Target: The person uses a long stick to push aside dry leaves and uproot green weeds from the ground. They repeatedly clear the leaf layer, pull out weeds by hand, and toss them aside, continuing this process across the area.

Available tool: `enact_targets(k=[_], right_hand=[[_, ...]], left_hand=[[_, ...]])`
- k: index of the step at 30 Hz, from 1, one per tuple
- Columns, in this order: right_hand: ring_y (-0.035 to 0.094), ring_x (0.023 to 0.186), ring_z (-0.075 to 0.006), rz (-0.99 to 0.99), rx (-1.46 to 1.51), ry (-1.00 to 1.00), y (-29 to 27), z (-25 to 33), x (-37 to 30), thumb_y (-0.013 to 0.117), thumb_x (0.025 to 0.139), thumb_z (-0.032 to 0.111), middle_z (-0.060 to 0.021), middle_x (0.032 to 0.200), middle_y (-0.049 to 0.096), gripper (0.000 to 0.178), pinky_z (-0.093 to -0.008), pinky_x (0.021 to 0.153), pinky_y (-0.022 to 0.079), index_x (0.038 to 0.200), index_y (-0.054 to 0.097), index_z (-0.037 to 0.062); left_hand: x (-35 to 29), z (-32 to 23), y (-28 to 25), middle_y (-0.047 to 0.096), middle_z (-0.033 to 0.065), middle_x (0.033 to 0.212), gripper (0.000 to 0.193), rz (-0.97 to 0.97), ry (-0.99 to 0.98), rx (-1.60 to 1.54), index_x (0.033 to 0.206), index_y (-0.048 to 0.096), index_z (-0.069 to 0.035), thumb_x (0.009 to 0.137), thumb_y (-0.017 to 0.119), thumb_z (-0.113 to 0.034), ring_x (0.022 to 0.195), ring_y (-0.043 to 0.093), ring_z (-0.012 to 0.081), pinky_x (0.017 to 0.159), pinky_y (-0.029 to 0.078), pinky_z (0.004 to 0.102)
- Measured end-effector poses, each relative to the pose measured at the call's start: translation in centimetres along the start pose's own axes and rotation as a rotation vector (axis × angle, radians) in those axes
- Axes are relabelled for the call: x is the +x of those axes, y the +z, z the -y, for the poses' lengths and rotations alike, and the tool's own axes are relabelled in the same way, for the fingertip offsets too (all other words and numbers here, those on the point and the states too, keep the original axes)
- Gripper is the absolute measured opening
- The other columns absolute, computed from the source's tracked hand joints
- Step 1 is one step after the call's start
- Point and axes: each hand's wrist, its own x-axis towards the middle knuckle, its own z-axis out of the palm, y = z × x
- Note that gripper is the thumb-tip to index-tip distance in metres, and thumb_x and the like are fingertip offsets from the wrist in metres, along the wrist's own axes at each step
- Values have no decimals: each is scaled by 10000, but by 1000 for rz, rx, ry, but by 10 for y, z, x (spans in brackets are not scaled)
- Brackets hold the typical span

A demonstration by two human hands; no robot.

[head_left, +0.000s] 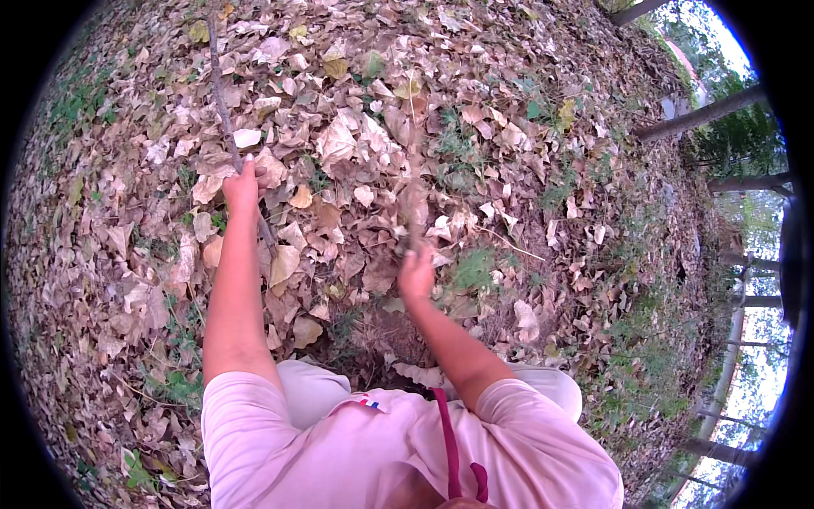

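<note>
My left hand (242, 188) is closed around a long, dark, slightly crooked stick (222, 106). Most of it stretches away toward the far left, and a shorter end juts out below the hand over the leaves. In front of me my right hand (416, 275) grips a thinner brown stick (415, 182), smeared by motion, that points straight away from me. Its far tip thins out above the litter; whether it touches the leaves I cannot tell. Both forearms reach forward from pink sleeves, and the two sticks stay apart. Dry fallen leaves (337, 140) lie under both hands.
Dry leaves cover the ground, with green weeds (476, 268) near my right hand and more at the left. A thin twig (511, 243) lies right of that hand. Tree trunks (702, 113) stand along the right side. My bent knees (551, 392) show below.
</note>
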Motion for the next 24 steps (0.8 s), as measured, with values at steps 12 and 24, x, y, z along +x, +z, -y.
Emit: enact_targets(k=[12,24], right_hand=[[555,462,-177,363,551,787,31,-57,-30,440,863,48,-98,697,557,129,-327,355,466,986,437,10],[583,833,-358,1053,-222,-636,100,165,-80,506,788,118,-201,920,598,429,-426,735,471,1214,456,107]], left_hand=[[-3,-4,4,621,70,725,394,42,29,-16,817,608,26,846,548,-362,539,554,99,462,414,217],[-36,-88,28,598,87,572,366,215,384,241,712,671,-23,801,585,-368,512,552,166,522,421,319]])
